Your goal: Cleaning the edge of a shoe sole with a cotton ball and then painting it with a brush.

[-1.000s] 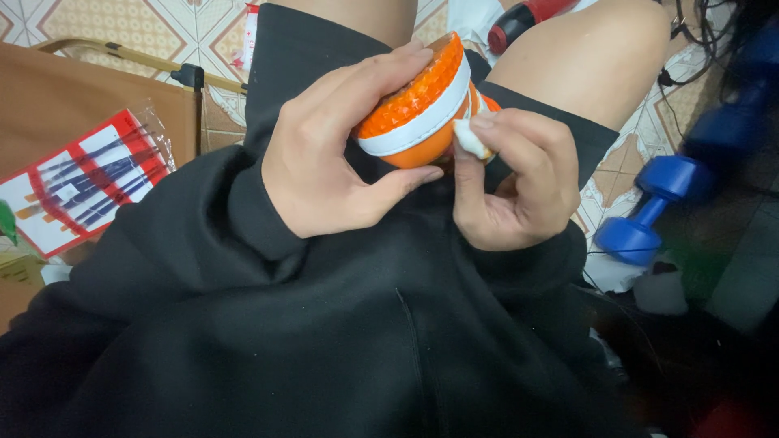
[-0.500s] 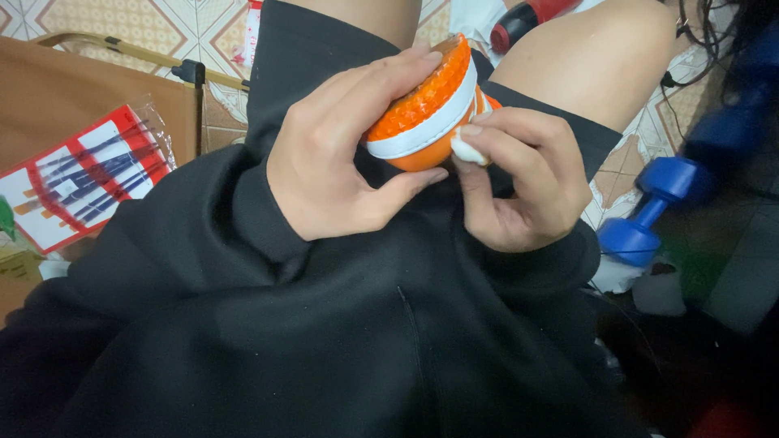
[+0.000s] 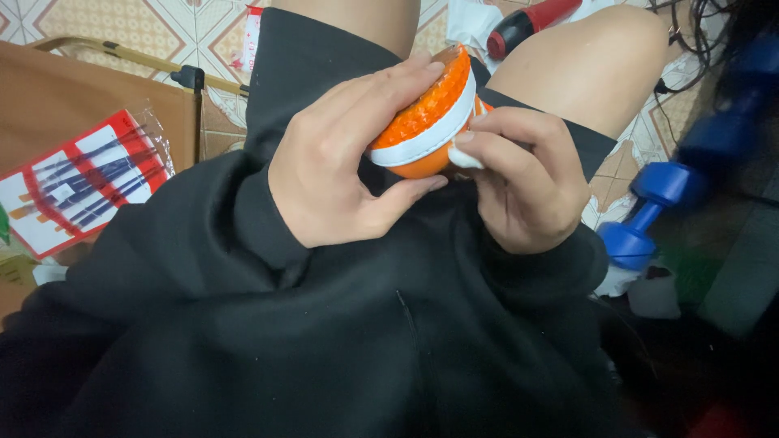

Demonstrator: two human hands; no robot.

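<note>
- Compared with one second ago, the round orange plastic object with a white band around its middle [image 3: 426,113] sits a little more upright between the hands, and its bumpy orange top is turned more toward the left hand.
- The right hand's fingers have moved a bit higher on the object; the change is small, and both hands keep the same grip as before.
- The left hand [image 3: 341,154] wraps the object from the left side: its fingers are curled together over the textured top, and the thumb presses under the smooth orange bottom.
- The right hand [image 3: 527,182] holds the object from the right; its fingers are bent and close together, clamped on a small white part [image 3: 464,156] at the edge of the white band.
- The object is held above the lap, between the two bare knees, over the black sweatshirt [image 3: 324,324].
- On the tiled floor to the right lies a blue dumbbell [image 3: 649,212], well apart from the hands.
- To the left, a flat red and white package [image 3: 77,182] lies on a brown cardboard surface [image 3: 73,89].
- A red and black tool handle [image 3: 531,23] lies near the top, beyond the knees.
</note>
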